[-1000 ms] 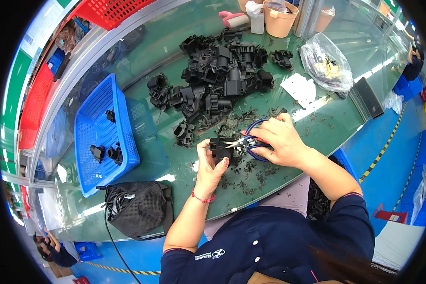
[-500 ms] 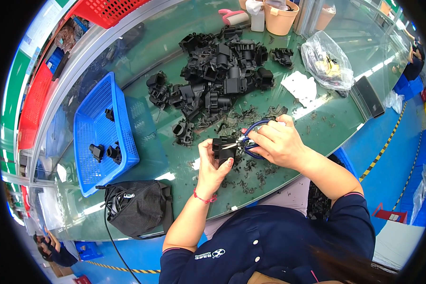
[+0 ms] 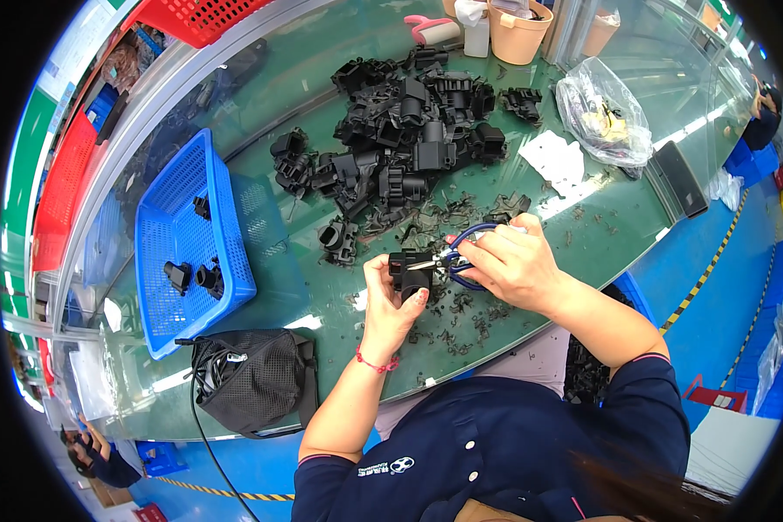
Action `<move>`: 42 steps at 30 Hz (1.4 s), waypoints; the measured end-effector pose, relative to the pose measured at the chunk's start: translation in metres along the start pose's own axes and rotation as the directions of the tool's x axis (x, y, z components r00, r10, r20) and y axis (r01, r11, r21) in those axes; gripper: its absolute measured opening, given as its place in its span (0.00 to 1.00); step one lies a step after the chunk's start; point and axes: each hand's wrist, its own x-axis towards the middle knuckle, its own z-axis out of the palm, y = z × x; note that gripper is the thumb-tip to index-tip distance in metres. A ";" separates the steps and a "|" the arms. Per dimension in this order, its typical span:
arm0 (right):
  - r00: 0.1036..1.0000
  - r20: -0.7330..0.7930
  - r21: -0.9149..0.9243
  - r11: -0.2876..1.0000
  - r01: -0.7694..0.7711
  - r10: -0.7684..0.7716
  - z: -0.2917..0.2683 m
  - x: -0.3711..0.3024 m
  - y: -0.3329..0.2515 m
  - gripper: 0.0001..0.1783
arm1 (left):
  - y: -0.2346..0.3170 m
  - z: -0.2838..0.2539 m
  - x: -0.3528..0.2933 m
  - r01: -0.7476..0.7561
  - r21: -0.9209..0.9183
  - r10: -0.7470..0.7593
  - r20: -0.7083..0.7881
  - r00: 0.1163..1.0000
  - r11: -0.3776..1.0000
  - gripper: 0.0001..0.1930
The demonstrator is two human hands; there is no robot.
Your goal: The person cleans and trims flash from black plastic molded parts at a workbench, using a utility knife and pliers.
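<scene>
My left hand [image 3: 390, 300] is closed around a black moulded plastic part [image 3: 409, 271], thumb along its near side. In my right hand [image 3: 515, 261] is a pair of scissors [image 3: 471, 230] with dark blue loop handles, my fingers wrapped on them. Their metal blades lie against the top of the part; whether they cut into it cannot be made out. Beyond my hands spreads a heap of similar black parts [image 3: 431, 155], with one single part [image 3: 337, 239] at its near left edge. Small black scraps [image 3: 461, 304] are scattered under and around my hands.
To the left stands a blue basket [image 3: 158, 322] holding a few black parts. A black mesh bag [image 3: 265, 383] with a cable sits in front of it. At the right lie a white sheet [image 3: 552, 162], a clear plastic bag [image 3: 596, 100] and a dark flat box [image 3: 680, 178]; beige buckets [image 3: 518, 36] stand behind.
The scissor blades have shifted slightly on the part, and the part has turned a little in my left hand. Both hands stay in nearly the same place.
</scene>
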 end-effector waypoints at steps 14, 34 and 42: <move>0.991 0.107 0.108 0.989 -0.097 0.085 -0.010 0.004 0.005 0.18 | -0.001 -0.001 0.001 0.021 0.006 -0.021 -0.022 1.000 1.000 0.39; 0.930 0.039 -0.307 0.890 -0.338 0.367 -0.003 -0.045 0.064 0.13 | 0.004 0.002 0.000 0.033 0.164 -0.032 -0.005 0.999 0.986 0.33; 0.874 0.284 0.639 0.601 -0.480 0.395 0.027 -0.001 -0.010 0.10 | 0.006 0.007 -0.002 -0.079 0.351 0.088 -0.012 0.996 0.933 0.34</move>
